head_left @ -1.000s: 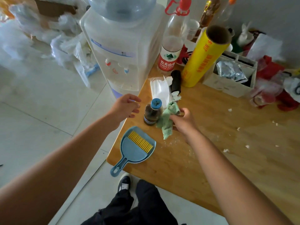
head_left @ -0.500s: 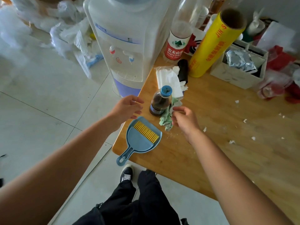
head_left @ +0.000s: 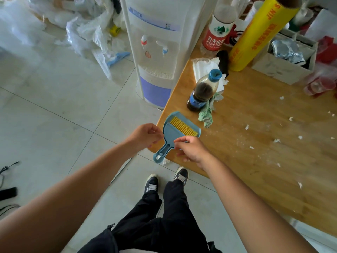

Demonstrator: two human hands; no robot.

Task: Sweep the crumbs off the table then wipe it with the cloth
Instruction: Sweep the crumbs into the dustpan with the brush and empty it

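A blue dustpan [head_left: 172, 133] with a yellow-bristled brush [head_left: 184, 127] nested in it lies at the table's near left corner, its handle hanging over the edge. My right hand [head_left: 191, 148] reaches onto the pan's lower right rim by the handle, with index finger on top and thumb below, pinching it. My left hand [head_left: 144, 136] hovers at the pan's left edge with fingers loosely curled and fingertips just touching it. The crumpled green cloth [head_left: 207, 114] lies free on the wooden table [head_left: 255, 179] beside a dark bottle. White crumbs [head_left: 277, 140] are scattered across the table to the right.
A dark bottle with a blue cap [head_left: 203, 92] stands just behind the pan. Behind it are a tissue pack [head_left: 202, 68], a yellow wrap roll [head_left: 255, 35], a water bottle [head_left: 218, 33] and a white box [head_left: 280, 70]. A water dispenser [head_left: 156, 52] stands left of the table.
My right hand let go of the green cloth and moved down to the dustpan. My left hand also dropped from beside the bottle to the pan's left edge.
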